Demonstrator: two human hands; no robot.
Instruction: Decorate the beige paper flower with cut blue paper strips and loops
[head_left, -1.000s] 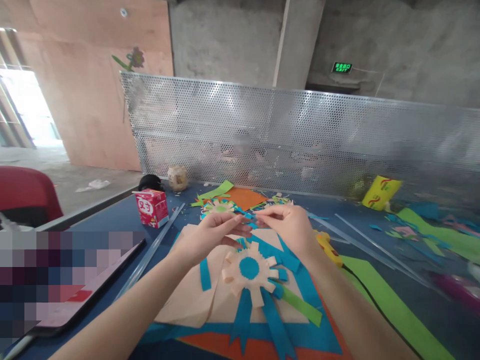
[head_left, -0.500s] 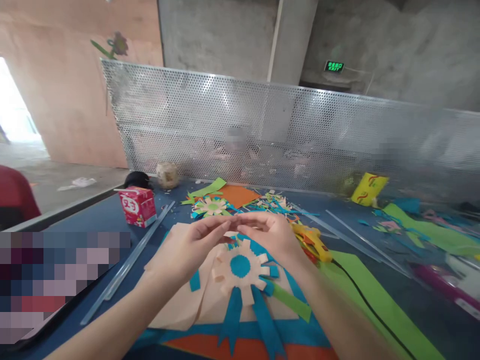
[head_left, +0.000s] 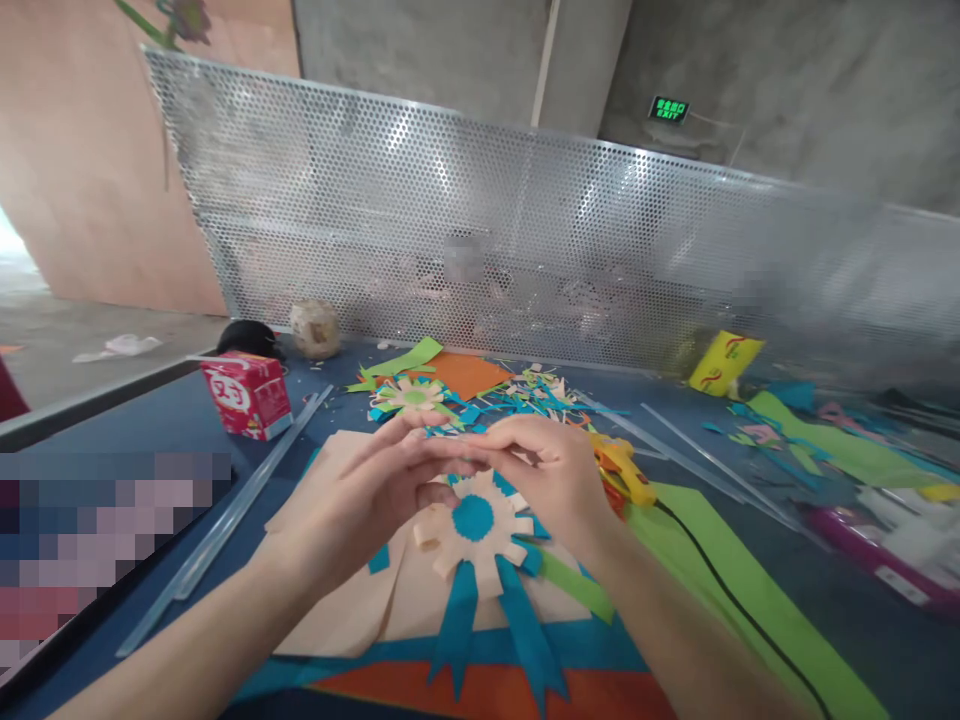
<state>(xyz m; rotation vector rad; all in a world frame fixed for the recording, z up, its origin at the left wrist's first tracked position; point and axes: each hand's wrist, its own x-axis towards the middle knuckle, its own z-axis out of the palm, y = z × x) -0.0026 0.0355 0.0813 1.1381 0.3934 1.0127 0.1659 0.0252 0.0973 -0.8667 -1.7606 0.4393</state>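
Above a felt flower rosette (head_left: 492, 575), my left hand (head_left: 360, 490) has its fingers stretched out and apart, their tips meeting my other hand. My right hand (head_left: 551, 470) is closed in a pinch at those fingertips; whatever it holds, if anything, is too small to make out. The rosette has cream looped petals, a blue scalloped centre (head_left: 473, 517) and two blue notched ribbon tails (head_left: 454, 625). It lies on cream felt sheets (head_left: 330, 600), with its upper edge partly hidden by my hands. A green felt strip (head_left: 577, 585) sticks out at its right.
A yellow glue gun (head_left: 626, 470) with a black cord lies right of my hand, beside green felt (head_left: 720, 560). Clear glue sticks (head_left: 225, 530) and a red box (head_left: 247, 395) are at left. Behind are another felt flower (head_left: 412, 396), scraps and a perforated metal screen (head_left: 390, 200).
My hands have shifted from both arching with fingertips together to the right one pinching at the left's straightened fingers. The view has tilted down slightly. The rosette stays on the sheets.
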